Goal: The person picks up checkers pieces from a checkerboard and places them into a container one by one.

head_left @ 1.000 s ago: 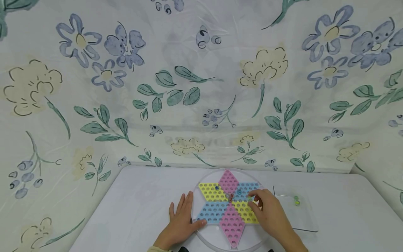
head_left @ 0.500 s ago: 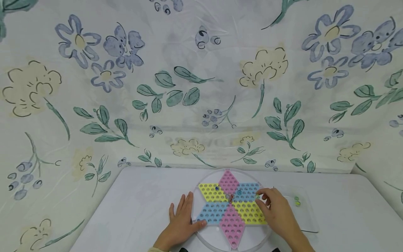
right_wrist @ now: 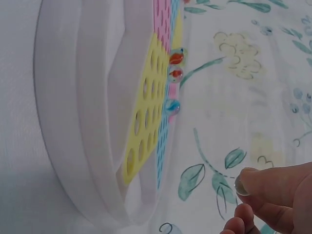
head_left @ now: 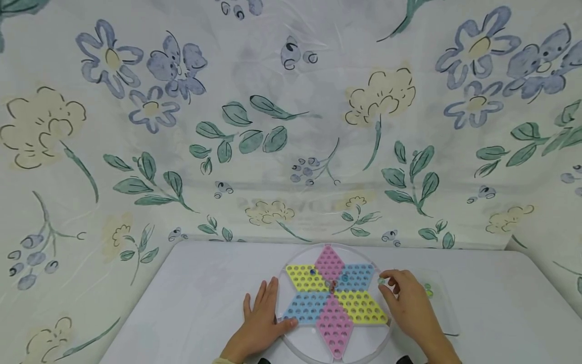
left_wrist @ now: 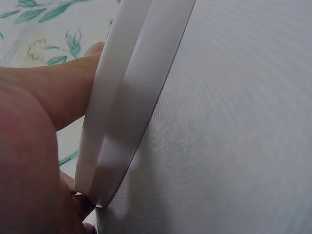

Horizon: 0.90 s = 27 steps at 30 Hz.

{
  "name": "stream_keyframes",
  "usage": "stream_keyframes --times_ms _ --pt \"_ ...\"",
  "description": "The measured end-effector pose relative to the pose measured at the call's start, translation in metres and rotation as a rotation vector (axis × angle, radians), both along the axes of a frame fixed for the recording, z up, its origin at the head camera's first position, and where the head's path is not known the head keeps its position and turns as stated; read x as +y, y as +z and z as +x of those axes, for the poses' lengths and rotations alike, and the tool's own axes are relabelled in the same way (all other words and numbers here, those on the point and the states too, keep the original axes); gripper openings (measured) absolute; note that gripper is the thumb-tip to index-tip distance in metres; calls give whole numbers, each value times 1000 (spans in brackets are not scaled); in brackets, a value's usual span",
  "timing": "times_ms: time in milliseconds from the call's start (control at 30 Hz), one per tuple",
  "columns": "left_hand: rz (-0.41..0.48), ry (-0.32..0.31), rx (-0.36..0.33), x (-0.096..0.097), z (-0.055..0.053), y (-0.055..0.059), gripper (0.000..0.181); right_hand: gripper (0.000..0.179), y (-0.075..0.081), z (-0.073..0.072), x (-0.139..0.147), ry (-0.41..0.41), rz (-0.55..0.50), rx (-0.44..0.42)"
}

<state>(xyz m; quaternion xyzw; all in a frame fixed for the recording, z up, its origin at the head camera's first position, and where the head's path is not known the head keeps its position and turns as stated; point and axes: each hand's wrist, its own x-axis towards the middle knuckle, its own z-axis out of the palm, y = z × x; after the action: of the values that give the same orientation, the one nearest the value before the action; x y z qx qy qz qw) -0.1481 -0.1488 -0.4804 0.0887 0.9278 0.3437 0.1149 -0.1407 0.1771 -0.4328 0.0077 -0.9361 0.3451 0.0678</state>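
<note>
I list: right hand (head_left: pixel 409 303), pinching one marble (head_left: pixel 381 281) near the board (head_left: pixel 309 334), held clear of its holes; left hand (head_left: pixel 262 319), spread against the board's side. Likely fault: smooth marble slipping that slim fingertip hold, rolling away.

board (right_wrist: pixel 92 112) is smooth plastic afaict, marbles (right_wrist: pixel 173 107) r glossy glass, n backdrop (head_left: pixel 318 136) has a faint sheen tbh

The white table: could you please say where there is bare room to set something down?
The table is bare between its left edge and the left hand, and again between the clear tray and the table's right edge. It is crowded between the board and the tray, where the right hand pinches a marble.
</note>
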Motion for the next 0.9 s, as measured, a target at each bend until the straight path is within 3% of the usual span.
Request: stream_keyframes --times_ms 900 --pt "-2 -4 10 0 1 -1 110 28 -13 -6 13 -152 4 5"
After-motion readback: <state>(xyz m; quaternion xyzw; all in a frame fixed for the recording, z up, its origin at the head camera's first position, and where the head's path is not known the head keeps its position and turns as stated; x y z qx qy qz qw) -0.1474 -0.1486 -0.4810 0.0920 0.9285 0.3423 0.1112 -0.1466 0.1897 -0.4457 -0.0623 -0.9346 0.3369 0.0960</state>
